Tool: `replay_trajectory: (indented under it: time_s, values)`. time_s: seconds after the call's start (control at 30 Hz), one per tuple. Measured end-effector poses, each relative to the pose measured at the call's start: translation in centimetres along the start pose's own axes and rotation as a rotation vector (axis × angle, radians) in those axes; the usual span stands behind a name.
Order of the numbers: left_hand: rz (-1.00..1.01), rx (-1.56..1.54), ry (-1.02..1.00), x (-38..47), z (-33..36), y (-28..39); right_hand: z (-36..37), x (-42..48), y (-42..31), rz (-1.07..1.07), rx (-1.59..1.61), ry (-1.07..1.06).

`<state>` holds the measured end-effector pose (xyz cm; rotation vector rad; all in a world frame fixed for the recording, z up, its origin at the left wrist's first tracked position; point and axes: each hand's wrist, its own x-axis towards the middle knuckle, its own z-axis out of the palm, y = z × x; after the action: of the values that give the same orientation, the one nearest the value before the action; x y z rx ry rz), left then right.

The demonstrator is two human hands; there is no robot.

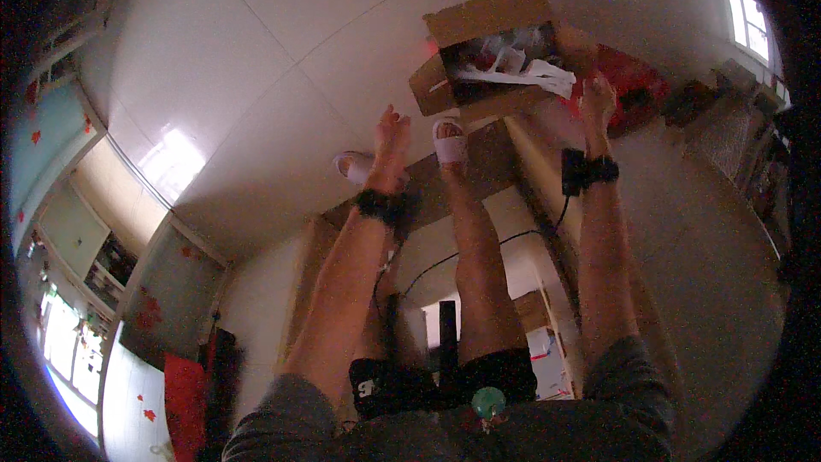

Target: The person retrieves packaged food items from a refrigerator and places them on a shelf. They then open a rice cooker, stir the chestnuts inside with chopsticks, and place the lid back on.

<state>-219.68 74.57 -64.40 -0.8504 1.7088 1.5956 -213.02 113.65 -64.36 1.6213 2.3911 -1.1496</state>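
My left hand point(392, 136) reaches out over the floor above my feet, fingers apart, with nothing visible in it. My right hand point(598, 101) is blurred, beside the right end of an open cardboard box point(490, 16). Its fingers look partly curled, and I cannot tell whether they grip anything. Inside the box lie dark items and crumpled clear plastic. A white strip of sheet-like material point(548, 77) hangs over the box's near right edge, close to my right hand. Just beyond that hand is a red bag or cloth point(635, 86).
White slide sandals point(451, 149) are on my feet. A black cable point(436, 264) runs between black devices strapped to my wrists. Brown boards or cardboard panels point(471, 189) surround my legs. Cabinets with red leaf decorations point(48, 135) line the left; cluttered items point(731, 122) stand at right.
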Motion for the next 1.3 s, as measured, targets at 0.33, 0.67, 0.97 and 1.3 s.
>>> replay_trajectory:
  time_s: [0.33, 0.67, 0.97, 1.3]
  values:
    - [0.040, -0.879, -0.973, -26.0, -0.1, 23.3, 2.9, -18.1, 0.0, 0.266, 0.563, -0.095]
    - [-0.047, -1.069, -1.179, -30.8, 4.1, 22.0, 4.1, -20.6, 1.2, 0.158, 0.511, -0.058]
    - [-0.056, -1.185, -1.131, -32.1, 7.6, 19.9, 2.4, -19.0, 3.2, 0.172, 0.455, -0.107]
    - [-0.205, -0.595, -0.312, -19.9, 12.4, 15.2, 3.0, -18.7, 2.9, 0.266, 0.642, -0.251]
